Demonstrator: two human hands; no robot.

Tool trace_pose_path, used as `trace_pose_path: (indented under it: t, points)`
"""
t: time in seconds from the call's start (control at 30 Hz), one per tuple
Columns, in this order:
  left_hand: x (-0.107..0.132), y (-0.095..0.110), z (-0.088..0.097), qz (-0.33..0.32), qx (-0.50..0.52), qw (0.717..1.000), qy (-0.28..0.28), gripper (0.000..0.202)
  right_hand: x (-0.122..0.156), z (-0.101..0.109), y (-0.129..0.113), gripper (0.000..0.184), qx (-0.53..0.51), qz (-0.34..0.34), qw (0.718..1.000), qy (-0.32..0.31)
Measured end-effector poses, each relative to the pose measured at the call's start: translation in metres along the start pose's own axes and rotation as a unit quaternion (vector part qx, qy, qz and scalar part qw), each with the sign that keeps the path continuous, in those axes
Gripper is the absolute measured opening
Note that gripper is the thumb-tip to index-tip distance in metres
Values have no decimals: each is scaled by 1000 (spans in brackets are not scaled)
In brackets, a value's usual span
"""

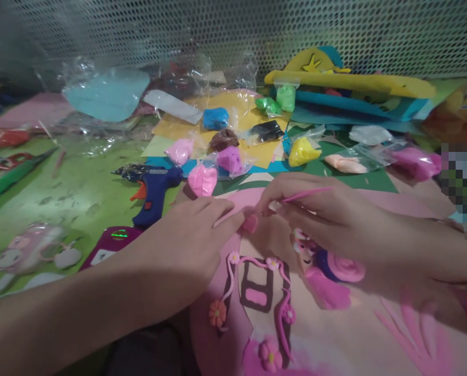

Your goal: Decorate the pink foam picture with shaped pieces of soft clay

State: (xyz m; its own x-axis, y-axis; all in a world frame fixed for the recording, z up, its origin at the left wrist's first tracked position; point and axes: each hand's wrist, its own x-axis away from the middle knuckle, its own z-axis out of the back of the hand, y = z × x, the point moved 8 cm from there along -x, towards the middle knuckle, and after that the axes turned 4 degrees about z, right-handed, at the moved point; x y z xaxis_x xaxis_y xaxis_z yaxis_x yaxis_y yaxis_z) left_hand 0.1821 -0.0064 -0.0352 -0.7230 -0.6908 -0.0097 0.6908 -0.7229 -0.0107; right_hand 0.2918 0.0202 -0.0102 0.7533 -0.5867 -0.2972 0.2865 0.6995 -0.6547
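Observation:
A pink board (213, 342) bears a clay picture with small flowers, curling strands, a brown-framed shape and a small figure (306, 250). My left hand (190, 243) reaches over its left edge, fingers stretched out. One fingertip touches or lies right beside a small pink clay piece (250, 223) near the board's top; the thumb is hidden. My right hand (331, 219) comes from the right, closed around a thin pink clay tool (307, 193). Its pinched fingertips are just above the clay piece, and the tool's tip is hard to make out.
Behind the board lie several bagged clay lumps, among them a yellow one (304, 151) and a pink one (202, 180). A blue glue gun (157, 190), a phone (110, 243) and scissors (12, 164) are on the left. A yellow-and-blue craft piece (354, 83) stands near the perforated back panel (233, 26).

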Motion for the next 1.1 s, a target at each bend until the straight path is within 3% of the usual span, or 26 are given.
trace_pose_path:
  t: [0.1, 0.2, 0.5, 0.7, 0.87, 1.1]
  points:
    - [0, 1, 1, -3, -4, 1000, -1, 44, 0, -3, 1, 25, -5, 0, 1000, -18]
    - [2, 5, 3, -26, -15, 999, 20, 45, 0, -1, 1, 22, 17, 3, 1000, 6]
    - [13, 6, 3, -40, -3, 997, 70, 45, 1, 3, -3, 27, 48, -17, 999, -7]
    - [12, 15, -5, -26, -57, 998, 16, 44, 3, 1, -3, 35, 40, -6, 999, -17]
    - [14, 34, 4, -90, -113, 989, 43, 45, 2, -1, -4, 35, 36, 1, 999, -17]
    - [17, 37, 9, -109, -116, 986, 47, 46, 4, -2, -3, 30, 41, 1, 999, -25]
